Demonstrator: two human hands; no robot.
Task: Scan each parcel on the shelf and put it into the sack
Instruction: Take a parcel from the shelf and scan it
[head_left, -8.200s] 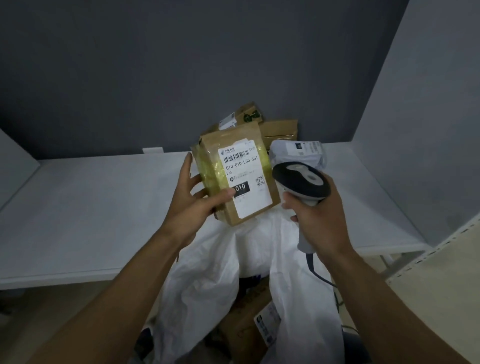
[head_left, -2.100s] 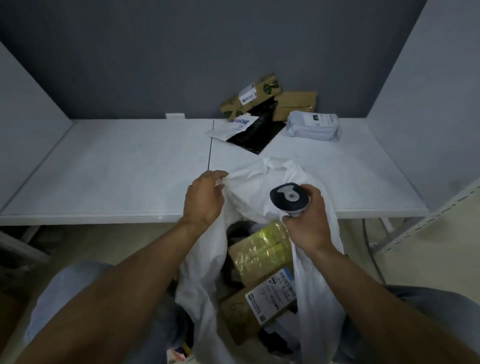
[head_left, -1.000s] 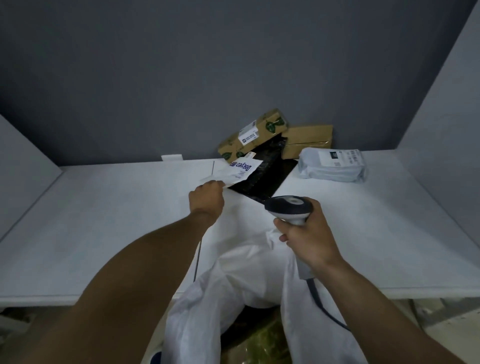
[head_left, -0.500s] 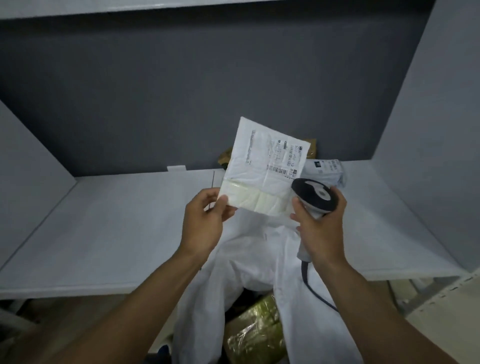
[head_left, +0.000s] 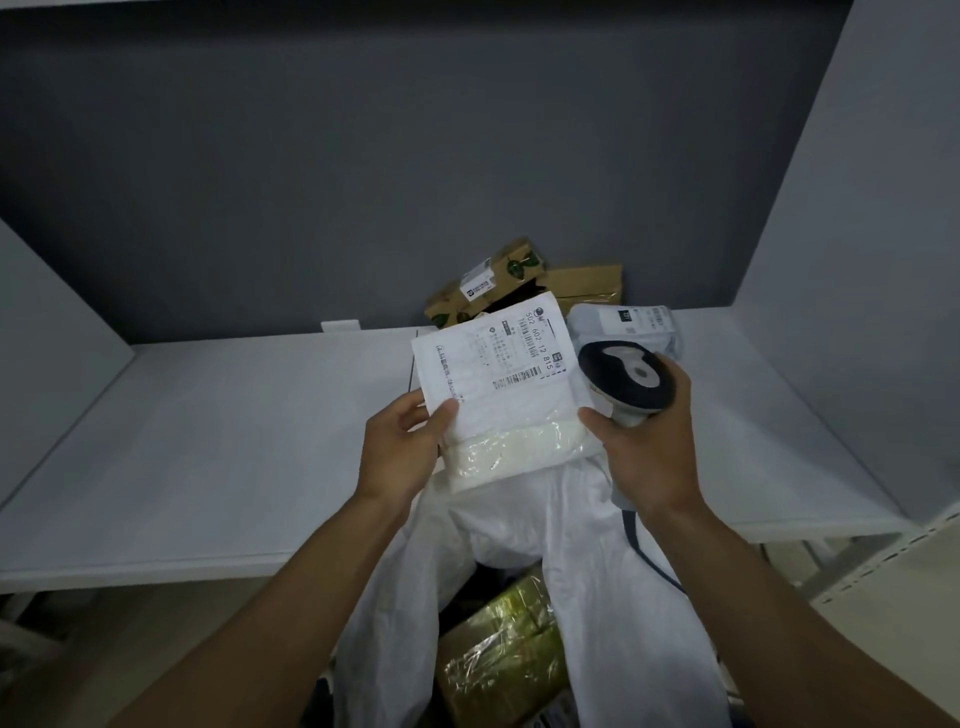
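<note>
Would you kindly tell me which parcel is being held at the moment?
The flat white mailer, gripped by the left hand; the printed box, plain box and grey bag lie on the shelf, the yellow-taped one in the sack.

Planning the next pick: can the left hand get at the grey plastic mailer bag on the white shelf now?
Probably not yet: the left hand holds the white flat labelled envelope, and the right hand with the black-and-white handheld scanner sits in front of the grey plastic mailer bag.
</note>
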